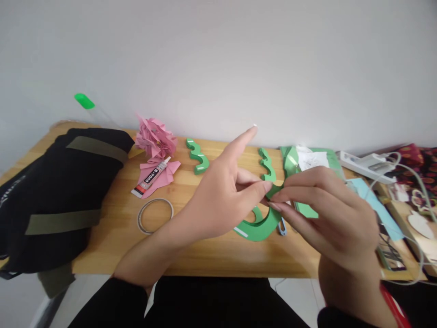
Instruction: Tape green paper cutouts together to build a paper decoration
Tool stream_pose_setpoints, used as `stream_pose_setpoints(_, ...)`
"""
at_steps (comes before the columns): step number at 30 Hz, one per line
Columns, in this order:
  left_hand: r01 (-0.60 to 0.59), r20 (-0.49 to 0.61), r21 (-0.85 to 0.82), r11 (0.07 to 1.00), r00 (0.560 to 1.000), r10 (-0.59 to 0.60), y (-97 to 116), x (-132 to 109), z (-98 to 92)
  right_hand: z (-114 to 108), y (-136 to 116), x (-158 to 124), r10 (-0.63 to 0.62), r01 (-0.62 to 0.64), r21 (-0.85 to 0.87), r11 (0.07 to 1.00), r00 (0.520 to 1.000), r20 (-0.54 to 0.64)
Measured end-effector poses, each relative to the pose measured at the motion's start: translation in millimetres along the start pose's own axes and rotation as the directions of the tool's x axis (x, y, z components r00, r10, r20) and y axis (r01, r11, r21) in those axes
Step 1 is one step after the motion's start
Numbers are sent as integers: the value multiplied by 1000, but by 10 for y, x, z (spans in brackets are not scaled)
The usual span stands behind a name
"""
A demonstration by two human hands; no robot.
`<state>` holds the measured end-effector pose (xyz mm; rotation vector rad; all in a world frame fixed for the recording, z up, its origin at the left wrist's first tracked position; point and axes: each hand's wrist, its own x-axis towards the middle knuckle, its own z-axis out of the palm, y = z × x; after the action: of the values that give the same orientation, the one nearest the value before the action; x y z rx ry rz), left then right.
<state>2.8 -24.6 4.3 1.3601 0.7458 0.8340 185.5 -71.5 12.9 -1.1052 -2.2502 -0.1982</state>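
Observation:
Both my hands meet over the middle of the wooden table (pixel 218 259). My left hand (pixel 221 196) pinches one end of a curved green paper strip (pixel 259 228) between thumb and fingers, with its index finger pointing up. My right hand (pixel 327 214) pinches the same strip from the right at its folded top. The strip's lower curve hangs down onto the table. Two wavy green paper pieces, one (pixel 198 157) at left and one (pixel 267 165) behind my fingers, lie further back.
A black bag (pixel 58 191) fills the table's left side. A pink folded paper flower (pixel 155 139), a glue tube (pixel 152 177) and a wire ring (pixel 155 215) lie left of centre. Green paper sheets (pixel 307 161), a white power strip (pixel 362 164) and cables crowd the right.

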Motion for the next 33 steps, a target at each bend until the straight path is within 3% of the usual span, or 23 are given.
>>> stream_pose_setpoints(7, -35, -38, -20, 999, 999, 34, -25, 8, 1, 31, -3, 8, -5, 5, -9, 1000, 1000, -26)
stream_pose_setpoints(14, 13, -42, -2, 1000, 999, -13, -12, 35, -15, 57, 5, -41, -81, 83, 7, 997, 987, -141)
stream_pose_setpoints(27, -17, -102, -55, 998, 995, 11, -19, 39, -9, 20, -33, -47, 22, -19, 42, 999, 997, -74)
stream_pose_setpoints(33, 19, -27, -45, 999, 999, -20, -24, 47, -25, -82, -82, -66, -26, 28, 61, 998, 999, -30)
